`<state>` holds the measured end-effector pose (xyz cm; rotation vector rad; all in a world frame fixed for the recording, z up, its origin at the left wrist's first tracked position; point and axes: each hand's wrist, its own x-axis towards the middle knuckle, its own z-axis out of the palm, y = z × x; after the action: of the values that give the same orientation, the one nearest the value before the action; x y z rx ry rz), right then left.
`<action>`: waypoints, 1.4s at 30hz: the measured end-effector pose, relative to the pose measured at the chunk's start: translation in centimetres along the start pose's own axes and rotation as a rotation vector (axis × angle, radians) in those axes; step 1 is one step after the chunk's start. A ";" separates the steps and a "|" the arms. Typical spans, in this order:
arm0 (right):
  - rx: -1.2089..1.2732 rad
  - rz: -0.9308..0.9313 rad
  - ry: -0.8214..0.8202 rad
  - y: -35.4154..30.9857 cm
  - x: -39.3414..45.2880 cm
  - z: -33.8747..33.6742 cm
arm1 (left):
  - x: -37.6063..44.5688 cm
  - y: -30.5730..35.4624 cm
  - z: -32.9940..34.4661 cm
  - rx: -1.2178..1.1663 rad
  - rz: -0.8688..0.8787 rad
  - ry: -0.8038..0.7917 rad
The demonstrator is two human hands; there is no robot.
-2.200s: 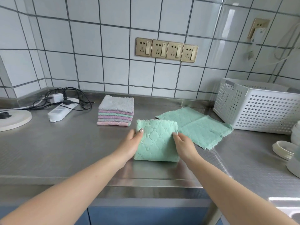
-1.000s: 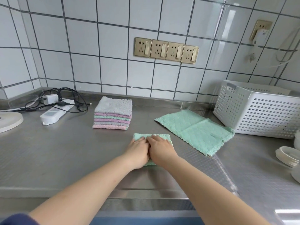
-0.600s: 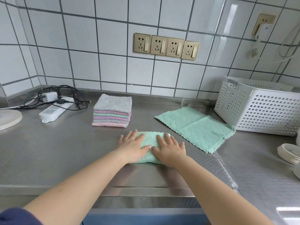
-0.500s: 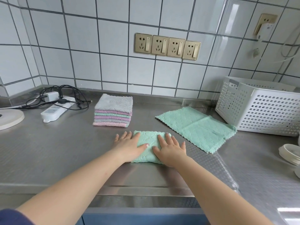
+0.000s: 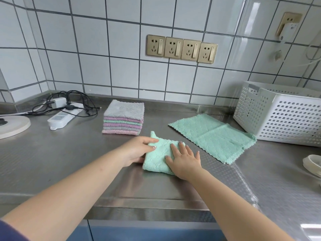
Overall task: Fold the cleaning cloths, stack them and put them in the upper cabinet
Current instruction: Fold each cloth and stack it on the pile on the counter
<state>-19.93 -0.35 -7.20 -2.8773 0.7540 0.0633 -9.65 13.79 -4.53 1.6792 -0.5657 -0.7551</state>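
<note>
While right fingers (image 5: 173,148) press it, left fingers (image 5: 150,141) pinch the folded green cloth (image 5: 159,158).

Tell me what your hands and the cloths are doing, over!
Left hand pinching folded green cloth at its left edge. Right hand flat on top. Stack of folded cloths behind; path clear.

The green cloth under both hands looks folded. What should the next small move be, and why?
Probably lift the folded green cloth onto the stack. The left hand already grips its left edge, the right hand lies flat on it, and the stack sits just behind. A spread green cloth awaits folding.
</note>
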 end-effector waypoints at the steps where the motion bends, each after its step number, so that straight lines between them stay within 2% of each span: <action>1: 0.008 0.000 0.008 0.0 0.0 0.0 | 0.0 -0.3 0.0 0.176 0.040 0.023; 3: 0.025 -0.003 0.046 0.0 -0.3 0.2 | 0.0 -0.7 0.2 0.477 0.165 0.110; 4: 0.050 -0.007 0.080 0.0 -0.5 0.3 | 0.1 -0.8 0.3 0.524 0.213 0.143; 6: 0.176 -0.015 0.163 0.0 -0.9 0.2 | 0.2 -0.8 0.3 0.491 0.282 0.158; 8: 0.420 0.002 0.222 -0.4 -0.8 -0.5 | 0.4 -0.5 -0.5 0.398 0.340 0.150; 12: 0.916 0.065 0.201 -1.4 0.8 -3.2 | 1.3 0.6 -3.0 0.219 0.385 0.180; 16: 1.089 0.012 0.202 -3.5 3.9 -5.6 | 2.8 2.3 -7.1 0.197 0.389 0.250; 22: 1.067 -0.069 0.255 -8.2 10.2 -9.0 | 6.2 5.3 -13.5 0.246 0.363 0.359; 27: 0.974 -0.072 0.261 -11.1 15.1 -10.1 | 9.3 6.4 -17.0 0.264 0.274 0.397; 42: 0.809 -0.118 0.149 -12.7 18.6 -7.7 | 11.4 4.3 -19.7 0.378 0.144 0.421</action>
<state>2.50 0.27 0.79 -2.1506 0.4727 -0.3835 12.65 17.71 0.29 2.0470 -0.5430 -0.1805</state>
